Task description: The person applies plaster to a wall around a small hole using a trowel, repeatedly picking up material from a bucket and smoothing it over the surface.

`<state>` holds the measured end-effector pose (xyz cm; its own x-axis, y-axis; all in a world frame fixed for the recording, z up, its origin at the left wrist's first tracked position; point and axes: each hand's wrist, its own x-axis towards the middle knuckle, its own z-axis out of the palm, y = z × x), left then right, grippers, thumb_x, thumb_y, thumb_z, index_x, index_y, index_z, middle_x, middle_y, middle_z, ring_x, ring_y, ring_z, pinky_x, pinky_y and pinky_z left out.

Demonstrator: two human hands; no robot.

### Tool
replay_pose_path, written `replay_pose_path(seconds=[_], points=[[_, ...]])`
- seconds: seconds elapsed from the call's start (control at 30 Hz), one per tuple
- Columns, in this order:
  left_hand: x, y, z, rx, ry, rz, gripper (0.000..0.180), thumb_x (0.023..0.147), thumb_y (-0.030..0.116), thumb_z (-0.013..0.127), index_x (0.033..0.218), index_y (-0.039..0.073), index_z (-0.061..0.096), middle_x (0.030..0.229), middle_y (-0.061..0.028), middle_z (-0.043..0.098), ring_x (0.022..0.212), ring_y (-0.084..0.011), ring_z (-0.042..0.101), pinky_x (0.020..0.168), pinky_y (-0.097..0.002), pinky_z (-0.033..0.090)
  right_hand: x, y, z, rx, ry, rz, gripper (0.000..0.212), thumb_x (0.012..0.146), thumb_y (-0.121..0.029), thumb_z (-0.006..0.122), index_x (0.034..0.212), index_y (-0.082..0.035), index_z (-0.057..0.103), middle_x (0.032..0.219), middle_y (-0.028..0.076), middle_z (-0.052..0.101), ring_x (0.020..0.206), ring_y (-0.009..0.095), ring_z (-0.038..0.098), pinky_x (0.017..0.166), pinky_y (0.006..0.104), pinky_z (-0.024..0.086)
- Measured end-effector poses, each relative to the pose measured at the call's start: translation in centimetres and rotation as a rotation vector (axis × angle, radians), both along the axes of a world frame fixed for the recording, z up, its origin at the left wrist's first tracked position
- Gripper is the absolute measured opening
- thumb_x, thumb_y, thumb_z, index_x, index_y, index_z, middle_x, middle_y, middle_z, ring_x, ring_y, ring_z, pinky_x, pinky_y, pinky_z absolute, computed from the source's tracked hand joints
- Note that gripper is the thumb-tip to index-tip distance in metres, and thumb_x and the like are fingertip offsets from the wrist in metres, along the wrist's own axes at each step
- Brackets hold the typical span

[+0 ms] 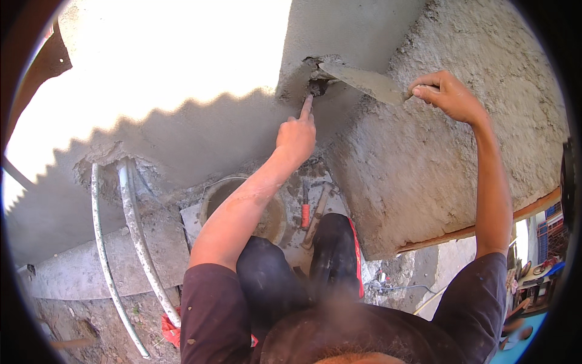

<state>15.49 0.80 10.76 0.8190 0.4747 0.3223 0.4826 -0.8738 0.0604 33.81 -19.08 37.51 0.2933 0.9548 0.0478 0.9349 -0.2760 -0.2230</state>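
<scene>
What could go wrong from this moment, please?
The tip of the trowel is close to the left hand, so a slip by the right hand might scrape a finger. The ragged edge of the hole could crumble, perhaps dropping bits onto the red-handled tool below.

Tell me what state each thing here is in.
Ragged hole in grey plaster wall: open.
Grey, pointed metal trowel: gripped, tip at the hole.
Bare right hand: gripping the trowel.
Bare left hand: index finger extended toward the hole.
Two slim white pipes: protruding, dirtied.
Round wire-handled bucket: upright, partly hidden.
Red-handled tool: lying down.
Wooden-handled tool: lying down.
</scene>
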Motion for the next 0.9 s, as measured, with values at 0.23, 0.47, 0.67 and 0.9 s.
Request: replay_pose_path(seconds=[0.23,0.47,0.67,0.9], points=[[0.1,-0.4,-0.4,0.076,-0.067,-0.022,0.05,0.081,0.011,0.068,0.127,-0.008,0.063,0.164,-0.0206,0.031,0.084,-0.0292,0.072,0.067,-0.0363,0.061,-1.3,-2.0,-0.2,-0.016,-0.805,0.03,0.025,0.089,-0.02,0.072,0.107,-0.003,0.065,0.097,0.014,0.066,0.101,0.032,0.065,0.084,0.0434,0.05],[0.8,-0.2,0.1,0.019,0.017,0.019,0.062,0.081,0.028,0.08,0.129,-0.008,0.06,0.166,-0.0173,0.027,0.092,-0.0346,0.072,0.076,-0.0421,0.061,2.2,4.4,-4.4,0.159,-1.233,0.248,0.02,0.083,-0.003,0.068,0.102,-0.009,0.069,0.091,0.007,0.066,0.094,0.025,0.066,0.082,0.0388,0.051],[0.9,-0.3,0.3,0.0,0.02,0.008,0.061,0.082,0.028,0.079,0.128,-0.008,0.061,0.166,-0.0175,0.028,0.092,-0.0343,0.072,0.078,-0.0429,0.061,0.5,6.6,-1.6,0.227,-1.326,0.187,0.012,0.086,-0.009,0.066,0.097,-0.009,0.071,0.09,0.008,0.067,0.094,0.026,0.066,0.084,0.0386,0.05],[0.7,-0.4,0.6,-0.018,0.041,0.022,0.058,0.082,0.029,0.078,0.125,-0.008,0.062,0.165,-0.0187,0.029,0.092,-0.0358,0.073,0.078,-0.0448,0.061,0.9,3.7,-3.6,0.305,-1.07,0.003,0.015,0.09,-0.021,0.071,0.1,-0.009,0.072,0.09,0.01,0.068,0.093,0.03,0.066,0.081,0.0425,0.05]])
